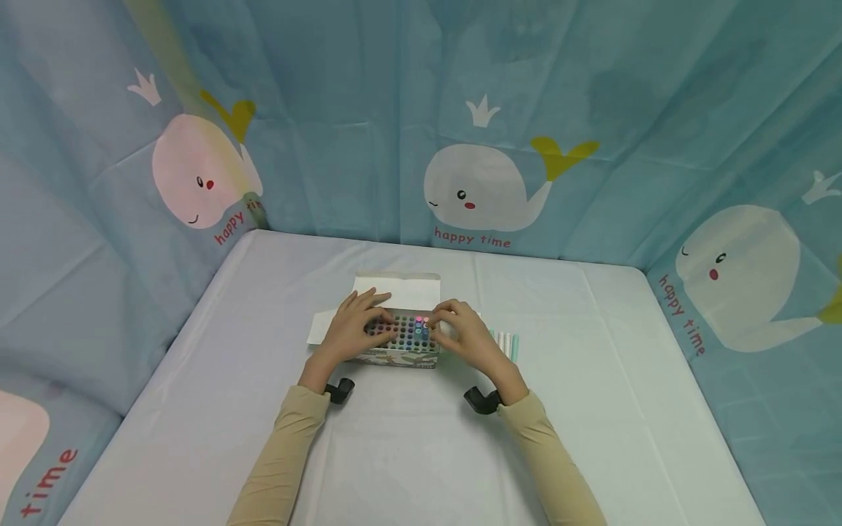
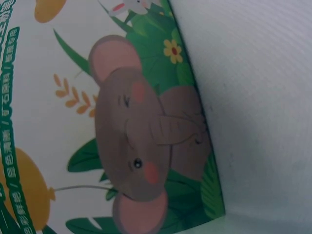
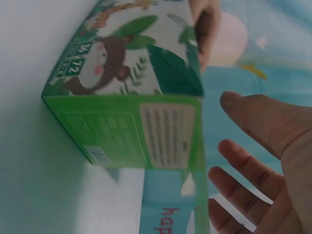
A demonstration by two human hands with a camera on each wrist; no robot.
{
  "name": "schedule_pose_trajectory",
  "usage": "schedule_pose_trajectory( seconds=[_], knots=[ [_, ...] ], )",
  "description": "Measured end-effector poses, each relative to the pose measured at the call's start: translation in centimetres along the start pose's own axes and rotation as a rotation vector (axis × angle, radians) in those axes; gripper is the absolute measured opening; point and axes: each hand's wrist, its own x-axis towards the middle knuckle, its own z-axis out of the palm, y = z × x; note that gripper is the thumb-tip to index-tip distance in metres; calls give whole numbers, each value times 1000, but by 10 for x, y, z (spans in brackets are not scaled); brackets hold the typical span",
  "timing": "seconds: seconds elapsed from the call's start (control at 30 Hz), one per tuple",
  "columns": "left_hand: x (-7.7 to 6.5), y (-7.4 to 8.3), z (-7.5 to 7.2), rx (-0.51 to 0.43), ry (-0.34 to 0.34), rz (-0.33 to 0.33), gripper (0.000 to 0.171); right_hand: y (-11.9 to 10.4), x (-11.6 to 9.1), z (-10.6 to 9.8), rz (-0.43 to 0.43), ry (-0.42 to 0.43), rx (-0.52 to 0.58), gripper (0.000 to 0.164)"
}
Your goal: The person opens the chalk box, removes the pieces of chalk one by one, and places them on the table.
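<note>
Your printed carton [image 1: 401, 358] stands near the middle of the table [image 1: 592, 424], its lid flap [image 1: 401, 290] folded back from a grid of round spots, too small to tell as hollows or stick ends. It looks like thin cardboard, probably stiff at the edges but easy to dent along the walls, so steady it by the upper corners rather than squeezing. Near its right end a cluster of coloured sticks [image 1: 419, 330] shows, pink and blue among them. They look slim and smooth: expect them to be light, firm and a little slippery, best taken near the top between thumb and forefinger.

Your left hand [image 1: 355, 326] lies over the left part of the grid, thumb and forefinger apart, nothing visible between them. Your right hand [image 1: 465, 338] curves in at the right end, its fingertips beside the cluster; whether it pinches a stick, I cannot tell.

To the right of the carton, loose sticks [image 1: 508, 345] in white and pale green lie close to your right hand, which partly hides them. A side flap [image 1: 320, 327] juts out beside your left hand and could snag it. A whale-printed curtain [image 1: 368, 183] hangs behind the table.
</note>
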Motion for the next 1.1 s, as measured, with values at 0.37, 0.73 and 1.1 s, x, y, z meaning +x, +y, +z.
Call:
schedule_pose_trajectory(
  seconds=[0.37, 0.73, 1.1],
  knots=[
    [0, 2, 0, -6, -7, -6, 24, -6, 12, 14, -41, -65, -118, 17],
    [0, 1, -1, -14, 11, 10, 22, -11, 21, 9, -72, -135, -296, 19],
    [-1, 0, -1, -18, -1, -5, 22, -12, 23, 11, -48, -161, -273, 17]
  ],
)
